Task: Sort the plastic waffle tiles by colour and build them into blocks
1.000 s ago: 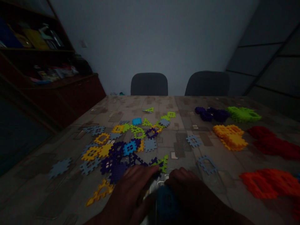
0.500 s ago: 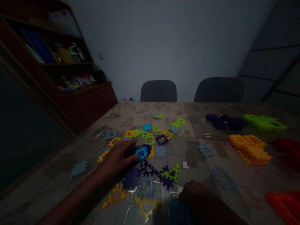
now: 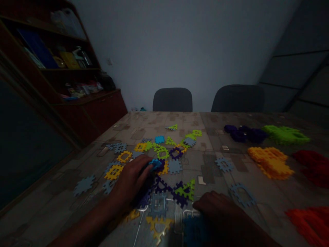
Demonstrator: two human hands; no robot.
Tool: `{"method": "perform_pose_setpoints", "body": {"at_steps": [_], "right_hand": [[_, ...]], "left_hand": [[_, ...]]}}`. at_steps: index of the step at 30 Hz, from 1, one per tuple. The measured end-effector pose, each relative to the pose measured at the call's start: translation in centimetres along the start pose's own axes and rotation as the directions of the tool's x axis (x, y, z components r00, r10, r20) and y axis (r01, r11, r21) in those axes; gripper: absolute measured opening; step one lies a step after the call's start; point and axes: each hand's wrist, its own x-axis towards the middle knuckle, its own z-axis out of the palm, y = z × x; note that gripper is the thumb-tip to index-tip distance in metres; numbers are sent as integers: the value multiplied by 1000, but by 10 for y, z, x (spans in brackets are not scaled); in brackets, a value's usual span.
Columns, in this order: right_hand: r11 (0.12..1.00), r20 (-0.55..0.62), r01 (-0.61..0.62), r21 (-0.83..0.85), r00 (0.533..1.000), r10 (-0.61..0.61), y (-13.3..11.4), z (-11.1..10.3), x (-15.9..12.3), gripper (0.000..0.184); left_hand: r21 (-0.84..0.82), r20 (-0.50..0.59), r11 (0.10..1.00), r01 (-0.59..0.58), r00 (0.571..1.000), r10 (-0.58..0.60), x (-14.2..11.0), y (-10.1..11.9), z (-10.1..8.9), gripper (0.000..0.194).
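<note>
In the head view my left hand point(image 3: 135, 175) is closed on a blue toothed building tile point(image 3: 155, 164), pinched between thumb and fingers just above other tiles. Purple tiles point(image 3: 160, 185) lie beside and partly under this hand. My right hand point(image 3: 213, 207) is low on the right, its fingers curled and dark. Right beside it are dark blue tiles point(image 3: 194, 228) at the bottom edge; whether the fingers grip anything is hidden. Between the hands lie a green triangle tile point(image 3: 189, 190), a grey square tile point(image 3: 158, 205) and a yellow triangle tile point(image 3: 159, 226).
Loose yellow, green, grey and purple tiles spread over the table's middle and left. On the right are stacks of purple point(image 3: 246, 133), green point(image 3: 285, 133), yellow point(image 3: 269, 161), red point(image 3: 312, 166) and orange tiles point(image 3: 311, 223). Two chairs point(image 3: 172, 99) stand behind the table; a cabinet point(image 3: 84, 103) is left.
My left hand's fingers have drawn together around the blue tile, which now looks tilted and more edge-on. The right hand has shifted only slightly, and the whole view moved a little.
</note>
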Motion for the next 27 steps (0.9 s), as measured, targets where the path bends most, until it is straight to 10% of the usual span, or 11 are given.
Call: {"method": "perform_pose_setpoints", "body": {"at_steps": [6,13,21,27], "right_hand": [[963,18,-86,255,996,84,-11,0,4,55],[954,29,-109,280,994,105,-26,-1,9,53],[992,-29,-81,97,996,85,-23,-13,1,30],[998,-113,-40,-52,993,34,-24,6,-3,32]], "left_hand": [[-433,247,884,176,966,-71,-29,52,26,28],[-714,383,632,301,924,-7,-44,66,58,45],[-678,404,668,307,915,-11,-33,68,55,42],[-483,203,876,15,975,95,-33,64,42,27]]}}
